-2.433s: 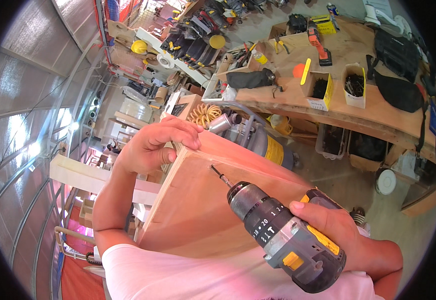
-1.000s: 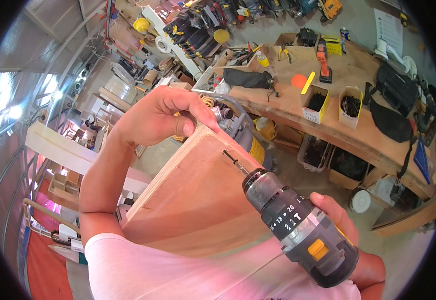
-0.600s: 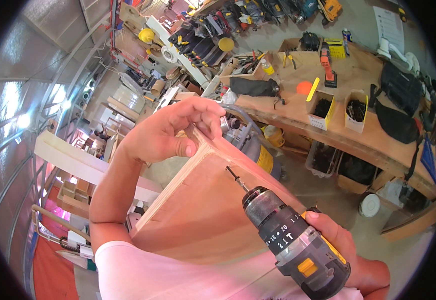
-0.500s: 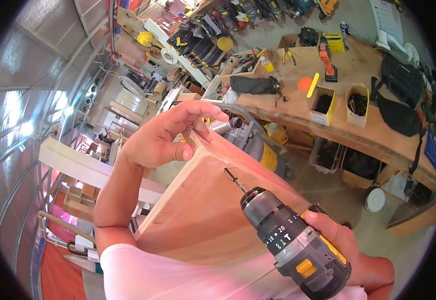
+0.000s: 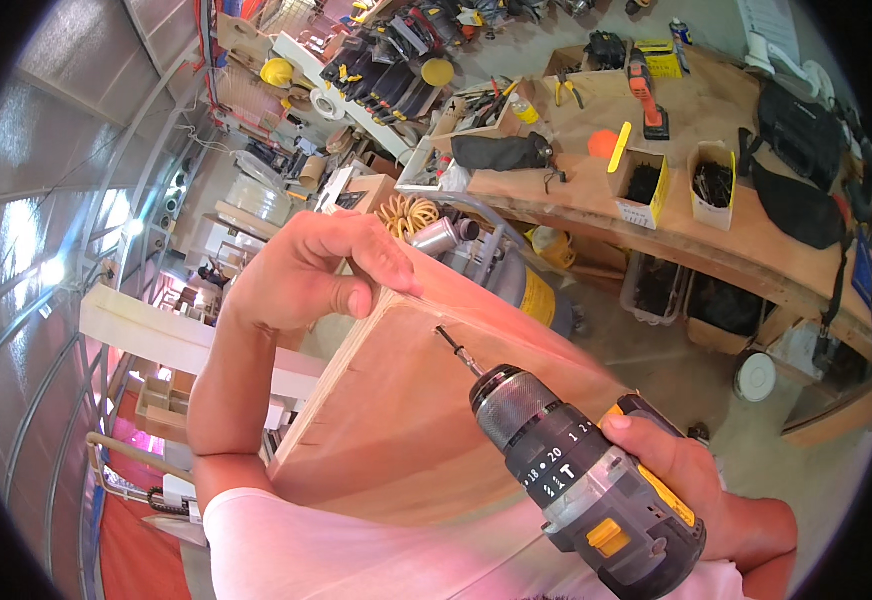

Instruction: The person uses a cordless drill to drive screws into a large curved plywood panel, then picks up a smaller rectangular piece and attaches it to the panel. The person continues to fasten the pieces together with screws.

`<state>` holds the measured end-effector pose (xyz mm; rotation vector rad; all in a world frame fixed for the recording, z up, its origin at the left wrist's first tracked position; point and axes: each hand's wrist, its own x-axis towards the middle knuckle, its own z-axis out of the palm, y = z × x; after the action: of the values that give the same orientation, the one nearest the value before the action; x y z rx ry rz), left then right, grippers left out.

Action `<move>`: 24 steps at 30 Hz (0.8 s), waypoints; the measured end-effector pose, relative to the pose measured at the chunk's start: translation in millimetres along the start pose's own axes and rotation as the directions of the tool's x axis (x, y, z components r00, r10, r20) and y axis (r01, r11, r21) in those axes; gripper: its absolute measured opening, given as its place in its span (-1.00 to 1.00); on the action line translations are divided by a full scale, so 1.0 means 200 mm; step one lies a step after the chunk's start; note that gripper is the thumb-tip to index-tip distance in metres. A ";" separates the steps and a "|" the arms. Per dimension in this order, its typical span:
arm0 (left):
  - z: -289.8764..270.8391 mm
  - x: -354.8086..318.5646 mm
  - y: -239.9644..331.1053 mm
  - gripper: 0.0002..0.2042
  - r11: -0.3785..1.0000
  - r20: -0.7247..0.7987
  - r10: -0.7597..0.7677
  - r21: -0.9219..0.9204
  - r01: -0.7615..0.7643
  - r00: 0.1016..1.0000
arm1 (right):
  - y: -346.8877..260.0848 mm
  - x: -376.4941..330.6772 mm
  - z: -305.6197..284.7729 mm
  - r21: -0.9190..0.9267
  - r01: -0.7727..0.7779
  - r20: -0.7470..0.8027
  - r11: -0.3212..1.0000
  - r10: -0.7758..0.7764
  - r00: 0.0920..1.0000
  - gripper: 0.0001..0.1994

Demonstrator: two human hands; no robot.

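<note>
A plywood box or panel assembly (image 5: 356,430) leans in front of my chest, its joined edge facing up. Over its top left corner my left hand (image 5: 311,270) is curled, with thumb and fingers on the wood. A black-and-yellow cordless drill (image 5: 581,480) is in my right hand (image 5: 666,455), whose fingers wrap its handle, partly hidden behind the drill body. From its chuck a bit points up and left. A dark screw (image 5: 446,338) at the bit's end meets the inner plywood face close to the top edge.
Beyond the plywood runs a workbench (image 5: 596,205) bearing two boxes of dark screws (image 5: 643,185) (image 5: 713,187), an orange-and-black drill (image 5: 644,95) and a black pouch (image 5: 501,152). Below stand a grey vacuum-like machine (image 5: 516,285) and a white bucket (image 5: 754,376). A pale beam (image 5: 156,325) lies left.
My left fingers have come down from a raised position onto the plywood corner. The drill and screw have shifted slightly up and left in view, still at the plywood.
</note>
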<state>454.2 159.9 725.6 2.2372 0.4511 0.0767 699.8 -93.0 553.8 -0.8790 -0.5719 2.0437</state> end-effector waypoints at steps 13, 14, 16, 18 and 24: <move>0.00 0.01 -0.01 -0.69 0.995 -0.022 -0.045 -0.093 0.043 0.999 | 0.10 0.04 0.00 0.152 0.248 -0.048 0.957 -0.244 0.969 -0.55; 0.00 0.01 -0.01 -0.69 0.995 -0.017 -0.048 -0.093 0.046 0.999 | 0.10 0.05 0.00 0.296 0.093 -0.051 0.951 -0.081 0.995 -0.56; 0.00 0.01 -0.01 -0.69 0.996 -0.007 -0.026 -0.083 0.025 1.000 | 0.09 0.06 0.01 0.413 -0.029 -0.095 0.910 0.075 0.993 -0.50; 0.00 0.01 -0.01 -0.71 0.998 0.013 0.029 -0.049 -0.029 0.999 | 0.09 0.07 0.01 0.373 0.001 -0.135 0.928 0.054 0.989 -0.46; -0.01 -0.01 -0.02 -0.78 0.994 0.027 0.088 0.066 -0.090 0.996 | 0.11 0.07 0.00 0.424 0.001 -0.142 0.906 0.065 0.988 -0.47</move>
<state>451.9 162.6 724.2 2.3215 0.3455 0.0822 683.0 -93.3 534.3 -0.7733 -0.0200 1.9994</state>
